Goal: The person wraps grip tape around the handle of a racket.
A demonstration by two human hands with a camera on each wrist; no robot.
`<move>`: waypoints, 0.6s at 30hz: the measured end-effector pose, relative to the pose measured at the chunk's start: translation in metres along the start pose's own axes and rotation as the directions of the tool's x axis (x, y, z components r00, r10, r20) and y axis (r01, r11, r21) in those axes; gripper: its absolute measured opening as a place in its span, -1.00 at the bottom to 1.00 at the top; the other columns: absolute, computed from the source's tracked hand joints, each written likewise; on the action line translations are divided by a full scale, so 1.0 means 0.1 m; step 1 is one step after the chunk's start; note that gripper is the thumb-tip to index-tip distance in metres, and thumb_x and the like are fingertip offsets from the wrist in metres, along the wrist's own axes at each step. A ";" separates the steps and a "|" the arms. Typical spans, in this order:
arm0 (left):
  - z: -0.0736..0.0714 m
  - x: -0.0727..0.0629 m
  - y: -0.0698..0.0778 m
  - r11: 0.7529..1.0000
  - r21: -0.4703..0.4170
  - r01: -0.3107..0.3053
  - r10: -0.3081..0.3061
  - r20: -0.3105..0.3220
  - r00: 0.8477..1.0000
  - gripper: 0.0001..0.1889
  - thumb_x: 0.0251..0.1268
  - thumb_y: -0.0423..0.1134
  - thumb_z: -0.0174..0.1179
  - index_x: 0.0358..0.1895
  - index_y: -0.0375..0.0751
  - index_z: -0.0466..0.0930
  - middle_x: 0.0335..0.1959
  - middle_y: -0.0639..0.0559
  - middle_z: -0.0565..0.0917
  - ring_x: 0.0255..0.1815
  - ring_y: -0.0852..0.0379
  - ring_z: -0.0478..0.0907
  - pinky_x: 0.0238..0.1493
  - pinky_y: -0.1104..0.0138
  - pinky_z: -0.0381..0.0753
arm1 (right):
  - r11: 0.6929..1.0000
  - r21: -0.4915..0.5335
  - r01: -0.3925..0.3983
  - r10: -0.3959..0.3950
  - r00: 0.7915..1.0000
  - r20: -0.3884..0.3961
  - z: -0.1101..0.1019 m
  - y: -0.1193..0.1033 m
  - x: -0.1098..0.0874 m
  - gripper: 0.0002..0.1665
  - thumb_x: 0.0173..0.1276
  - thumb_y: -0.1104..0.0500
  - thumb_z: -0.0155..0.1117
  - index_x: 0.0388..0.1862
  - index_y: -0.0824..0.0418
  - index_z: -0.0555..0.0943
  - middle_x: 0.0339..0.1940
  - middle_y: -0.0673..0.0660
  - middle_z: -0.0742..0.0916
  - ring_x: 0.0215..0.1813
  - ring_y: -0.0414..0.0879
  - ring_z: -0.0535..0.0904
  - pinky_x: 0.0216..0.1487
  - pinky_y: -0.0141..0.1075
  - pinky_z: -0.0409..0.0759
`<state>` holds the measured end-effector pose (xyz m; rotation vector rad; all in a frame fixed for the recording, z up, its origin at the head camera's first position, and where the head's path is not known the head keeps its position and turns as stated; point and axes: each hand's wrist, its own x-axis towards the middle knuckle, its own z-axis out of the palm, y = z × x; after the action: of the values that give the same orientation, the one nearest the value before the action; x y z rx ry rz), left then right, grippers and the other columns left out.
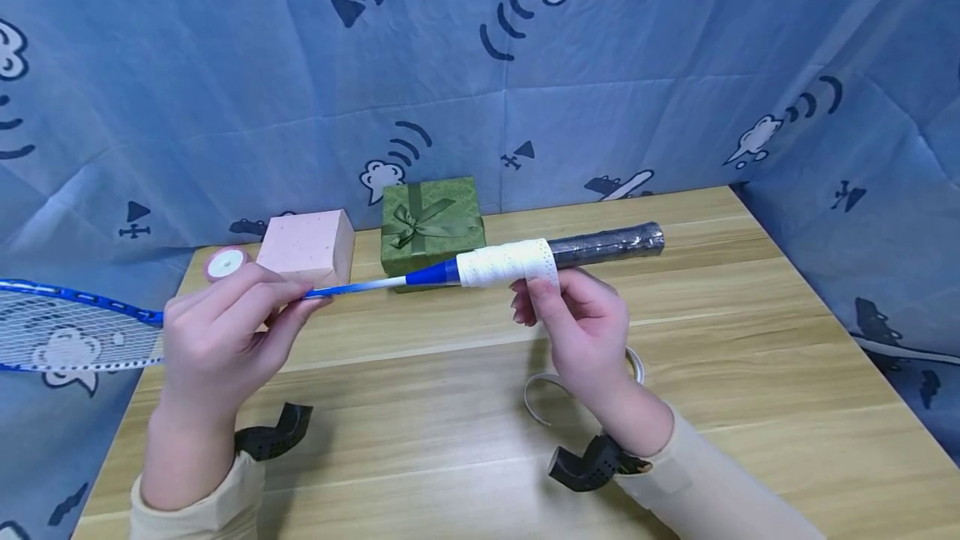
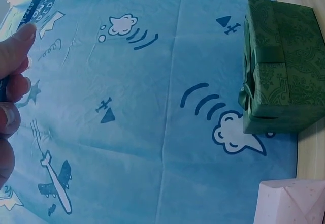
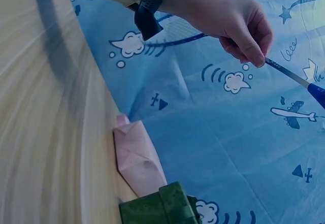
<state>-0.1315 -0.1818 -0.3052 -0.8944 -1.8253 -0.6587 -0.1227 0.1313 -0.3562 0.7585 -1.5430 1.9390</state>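
A blue badminton racket (image 1: 431, 275) is held above the table, head to the left and handle to the right. My left hand (image 1: 225, 332) pinches its thin shaft between thumb and fingers; this hand also shows in the left wrist view. White perforated grip tape (image 1: 501, 263) covers the handle's inner part, beside the blue cone. Beyond it, the dark handle end (image 1: 615, 244) is uncovered by white. My right hand (image 1: 588, 332) pinches the tape's edge at the handle's underside, its thumb in front. The right wrist view shows the left hand, not the right one.
A green gift box (image 1: 457, 223) with a bow stands at the table's back, with a pink box (image 1: 300, 244) and a ribbon spool (image 1: 227, 262) to its left. A thin pale strip (image 1: 534, 407) curls below the right hand. Patterned blue cloth (image 1: 450, 40) hangs behind the wooden table (image 1: 420, 407).
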 end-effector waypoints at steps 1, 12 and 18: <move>0.01 0.01 0.01 1.000 -0.001 -0.004 0.004 -0.009 1.000 -0.52 0.47 0.00 0.30 -0.51 -0.36 0.73 -0.61 -0.06 0.66 -0.73 0.10 0.36 -0.66 0.38 0.27 | 1.000 -0.007 -0.005 0.005 1.000 -0.005 0.00 0.00 0.00 -0.73 0.51 0.39 0.21 -0.35 0.63 0.60 -0.36 0.09 0.79 -0.46 -0.16 0.64 -0.37 -0.38 0.68; 0.02 0.01 0.01 1.000 0.003 -0.011 0.011 -0.031 0.999 -0.54 0.47 0.00 0.29 -0.50 -0.32 0.75 -0.67 0.02 0.58 -0.74 0.15 0.26 -0.65 0.35 0.23 | 0.997 -0.044 -0.060 0.060 0.998 -0.013 -0.03 0.02 -0.02 -0.69 0.52 0.35 0.22 -0.39 0.62 0.58 -0.38 0.06 0.78 -0.45 -0.17 0.64 -0.36 -0.36 0.70; 0.03 0.00 -0.02 1.000 -0.005 -0.024 0.024 -0.006 1.000 -0.60 0.48 -0.05 0.27 -0.47 -0.29 0.74 -0.67 0.06 0.58 -0.71 0.19 0.30 -0.64 0.36 0.25 | 0.996 -0.053 -0.070 0.069 0.997 -0.021 -0.02 0.02 -0.02 -0.65 0.52 0.31 0.26 -0.41 0.60 0.60 -0.39 0.00 0.78 -0.46 -0.18 0.65 -0.36 -0.36 0.70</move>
<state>-0.1351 -0.1806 -0.3066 -0.9149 -1.8053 -0.6503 -0.1233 0.1330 -0.3592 0.6699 -1.6225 1.9403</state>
